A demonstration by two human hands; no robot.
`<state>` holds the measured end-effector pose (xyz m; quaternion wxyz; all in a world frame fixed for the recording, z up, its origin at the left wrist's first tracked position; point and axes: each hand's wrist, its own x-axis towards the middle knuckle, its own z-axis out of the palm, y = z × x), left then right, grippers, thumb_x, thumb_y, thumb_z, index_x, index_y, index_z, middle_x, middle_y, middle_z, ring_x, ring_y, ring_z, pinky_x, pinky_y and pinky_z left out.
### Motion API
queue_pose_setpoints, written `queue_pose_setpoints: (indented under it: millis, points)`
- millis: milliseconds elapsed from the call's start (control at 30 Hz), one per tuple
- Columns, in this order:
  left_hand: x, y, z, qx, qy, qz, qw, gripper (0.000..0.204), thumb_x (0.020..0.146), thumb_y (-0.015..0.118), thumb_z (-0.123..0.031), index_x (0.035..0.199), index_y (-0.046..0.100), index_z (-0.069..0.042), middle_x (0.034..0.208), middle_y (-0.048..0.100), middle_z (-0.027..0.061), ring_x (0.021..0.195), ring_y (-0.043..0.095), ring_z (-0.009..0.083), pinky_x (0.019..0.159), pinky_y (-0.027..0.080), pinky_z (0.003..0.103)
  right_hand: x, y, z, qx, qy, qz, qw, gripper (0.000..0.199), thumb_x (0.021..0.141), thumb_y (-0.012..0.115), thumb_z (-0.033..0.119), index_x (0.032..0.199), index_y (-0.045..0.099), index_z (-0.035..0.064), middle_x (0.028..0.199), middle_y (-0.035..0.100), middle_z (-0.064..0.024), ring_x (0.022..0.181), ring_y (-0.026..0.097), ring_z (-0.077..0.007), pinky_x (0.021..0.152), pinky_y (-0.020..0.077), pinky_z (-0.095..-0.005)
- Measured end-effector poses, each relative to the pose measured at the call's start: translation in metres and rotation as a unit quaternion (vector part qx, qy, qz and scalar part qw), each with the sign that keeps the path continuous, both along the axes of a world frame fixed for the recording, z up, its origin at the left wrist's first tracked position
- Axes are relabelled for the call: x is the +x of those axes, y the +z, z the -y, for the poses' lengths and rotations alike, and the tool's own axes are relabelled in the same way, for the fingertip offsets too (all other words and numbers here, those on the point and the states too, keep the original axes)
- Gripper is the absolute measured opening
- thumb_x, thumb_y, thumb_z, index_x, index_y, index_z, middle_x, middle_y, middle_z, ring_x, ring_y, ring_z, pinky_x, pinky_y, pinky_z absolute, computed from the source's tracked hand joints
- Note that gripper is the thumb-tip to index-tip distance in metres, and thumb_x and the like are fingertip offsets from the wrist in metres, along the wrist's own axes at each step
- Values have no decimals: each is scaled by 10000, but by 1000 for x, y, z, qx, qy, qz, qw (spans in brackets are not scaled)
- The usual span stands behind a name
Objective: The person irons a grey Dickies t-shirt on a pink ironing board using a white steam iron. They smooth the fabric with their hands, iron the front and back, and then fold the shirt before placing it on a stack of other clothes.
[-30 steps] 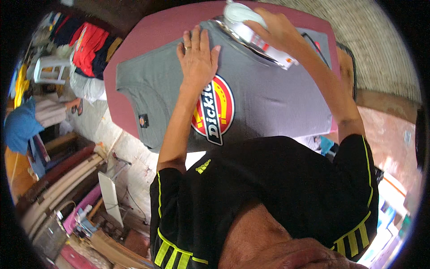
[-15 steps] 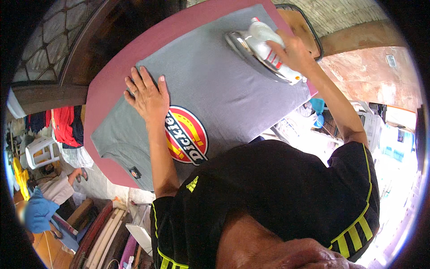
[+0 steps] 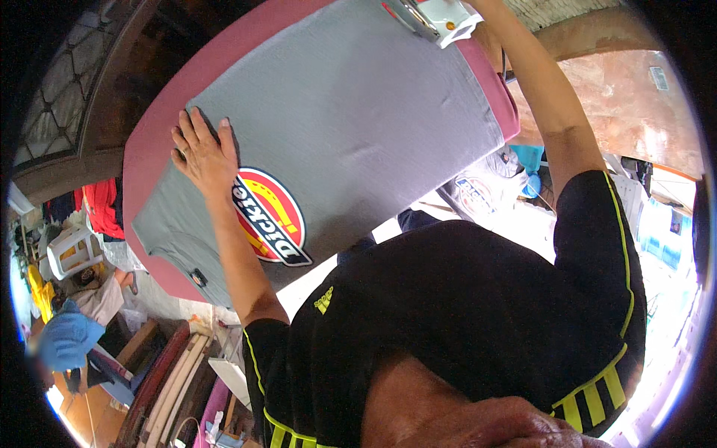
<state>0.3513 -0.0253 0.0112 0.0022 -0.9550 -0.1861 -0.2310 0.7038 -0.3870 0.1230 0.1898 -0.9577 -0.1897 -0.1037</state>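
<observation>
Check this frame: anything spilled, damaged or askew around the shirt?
Nothing stands out. The grey shirt lies mostly flat on the maroon board, left hand spread on it; no spill or damage shows.

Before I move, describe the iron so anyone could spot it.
Find the maroon board, then the grey shirt spread over it. Follow the shirt to the picture's top edge, beside the right forearm: the iron is there, partly cut off. Its white body, shiny metal base and small orange spot set it apart from the matte shirt.
</observation>
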Motion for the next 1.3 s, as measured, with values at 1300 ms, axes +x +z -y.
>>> queue_pose_setpoints:
  millis: [1300]
  points:
    - [-173, -7, 99, -74, 266, -6, 961, 650, 969, 417, -574, 1472, 441, -161, 1576, 327, 124, 1460, 252, 382, 1140, 159, 601, -223, 13, 35, 2, 521, -170, 836, 440, 946, 610, 417, 1056, 593, -9, 754, 624, -274, 649, 614, -418, 611, 476, -485]
